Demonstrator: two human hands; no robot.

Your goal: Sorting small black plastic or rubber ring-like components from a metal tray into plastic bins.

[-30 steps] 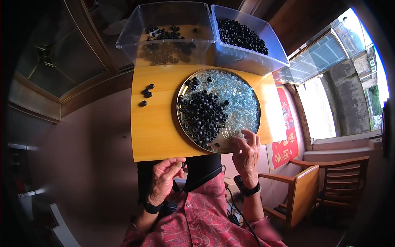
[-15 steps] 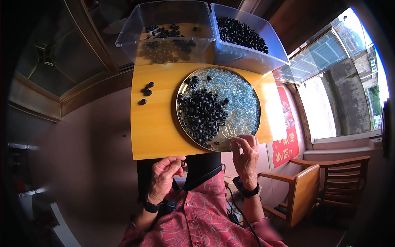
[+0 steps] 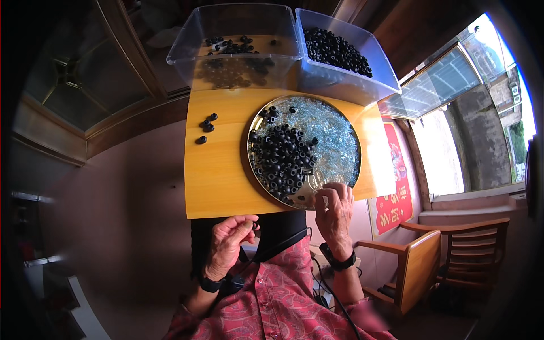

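Observation:
My left hand [image 3: 229, 241] pinches a small black ring-like piece [image 3: 255, 225] between thumb and fingertips, just off the table's near edge. My right hand [image 3: 335, 212] is bent over the near right rim of a round gold-edged tray [image 3: 250, 164]. Its fingers are curled together at the tray, and whatever they hold is hidden. In the left part of the tray lies a heap of black hollow round pieces [image 3: 280, 156]. Many small clear bluish pieces [image 3: 334, 133] cover the tray's right part.
Several loose black pieces [image 3: 208, 128] lie on the wooden table [image 3: 212, 181] left of the tray. Behind it stand two clear plastic bins: the left bin [image 3: 187, 56] holds some black pieces, the right bin [image 3: 374, 88] many. A wooden chair [image 3: 422, 272] is at the right.
My right hand has shifted slightly left with its fingers curled lower into the tray. My left hand keeps its pinch on the black piece. The whole view has shifted slightly.

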